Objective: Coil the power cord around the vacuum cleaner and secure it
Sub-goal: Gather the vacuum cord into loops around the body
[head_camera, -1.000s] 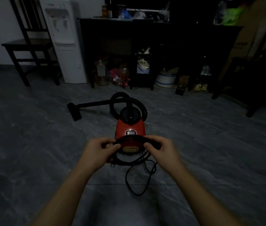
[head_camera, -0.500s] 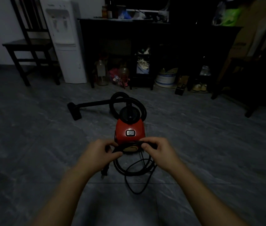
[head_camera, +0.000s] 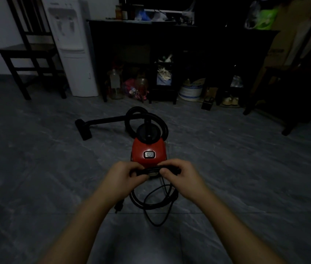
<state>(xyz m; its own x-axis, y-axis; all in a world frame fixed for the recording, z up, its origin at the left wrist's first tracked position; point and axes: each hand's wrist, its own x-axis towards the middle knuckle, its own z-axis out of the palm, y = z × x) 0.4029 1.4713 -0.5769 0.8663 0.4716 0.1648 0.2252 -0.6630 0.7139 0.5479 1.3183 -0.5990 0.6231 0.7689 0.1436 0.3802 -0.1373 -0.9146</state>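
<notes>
A small red vacuum cleaner [head_camera: 148,149] stands on the grey floor ahead of me, its black hose [head_camera: 143,119] looped behind it and the wand lying to the left. The black power cord [head_camera: 155,201] hangs in loose loops below my hands, just in front of the vacuum's near end. My left hand [head_camera: 124,178] and my right hand [head_camera: 183,178] both pinch the gathered top of the cord bundle, close together. The plug [head_camera: 119,206] dangles under my left wrist.
A dark chair [head_camera: 30,54] and a white water dispenser [head_camera: 72,46] stand at the back left. A black cabinet [head_camera: 179,54] with bottles, bags and shoes beneath it lines the back wall. Dark furniture legs [head_camera: 291,119] stand at the right.
My hands have drawn closer together and bunched the cord tighter. The loops now hang longer below them and the plug has swung lower.
</notes>
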